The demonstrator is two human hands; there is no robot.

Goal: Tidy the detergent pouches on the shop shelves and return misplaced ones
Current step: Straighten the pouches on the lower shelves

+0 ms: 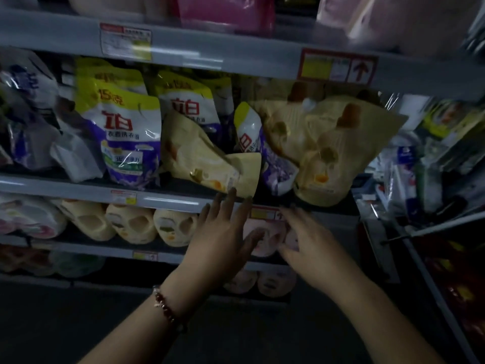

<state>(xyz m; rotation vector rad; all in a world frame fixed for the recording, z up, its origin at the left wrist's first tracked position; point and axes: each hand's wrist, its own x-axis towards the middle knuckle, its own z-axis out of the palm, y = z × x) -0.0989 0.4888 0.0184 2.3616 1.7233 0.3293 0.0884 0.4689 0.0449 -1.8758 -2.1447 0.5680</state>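
On the middle shelf (78, 189) stand white, yellow and purple detergent pouches (128, 135). A cream pouch (207, 158) lies tilted across them, its bottom corner hanging over the shelf edge. Two more cream pouches (330, 148) lean at the right, with a small purple pouch (252, 132) wedged between. My left hand (223, 237), with a red bead bracelet on its wrist, is open just below the tilted cream pouch, fingertips at its lower edge. My right hand (307, 243) is open beside it, in front of the shelf edge, holding nothing.
The shelf below holds cream jugs (131, 224) and pink packs (262, 240). Pink bags (225, 11) sit on the top shelf. At the right stands a cluttered rack (425, 158) of wrapped goods. The dark floor is below.
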